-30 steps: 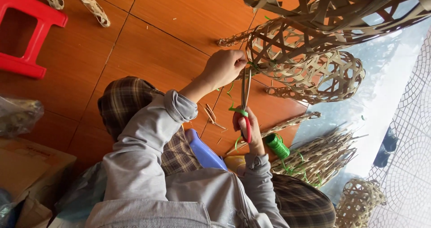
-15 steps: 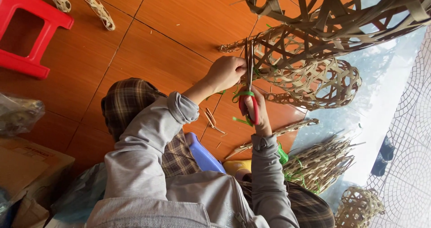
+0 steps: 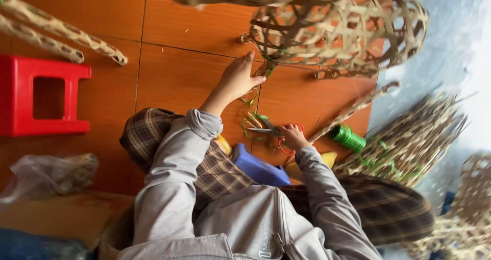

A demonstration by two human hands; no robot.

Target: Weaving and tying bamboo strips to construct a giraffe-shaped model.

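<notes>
The orange tiled floor (image 3: 194,29) is taking up most of the view, with bare tile lying open between the red plastic stool (image 3: 43,97) on one side and the woven work on the other. The large open-weave bamboo basket (image 3: 348,35) is lying on its side at the far end of the floor, and a heap of woven bamboo pieces (image 3: 409,137) is crowding the edge beside the pale ground. The person is sitting with checked trousers and grey sleeves, both arms reaching forward.

The left hand (image 3: 238,80) is stretching out with the wrist bent and the fingers spread loosely, the fingertips touching the basket's near rim where green cord (image 3: 270,63) is tied; it is gripping nothing that I can make out. The right hand (image 3: 292,136) is staying low, close to the knee, its fingers closed through the red handles of the scissors (image 3: 271,133), whose blades are pointing toward loose green cord on the floor. A spool of green cord (image 3: 347,138) is lying just beside that hand, well short of the basket.
</notes>
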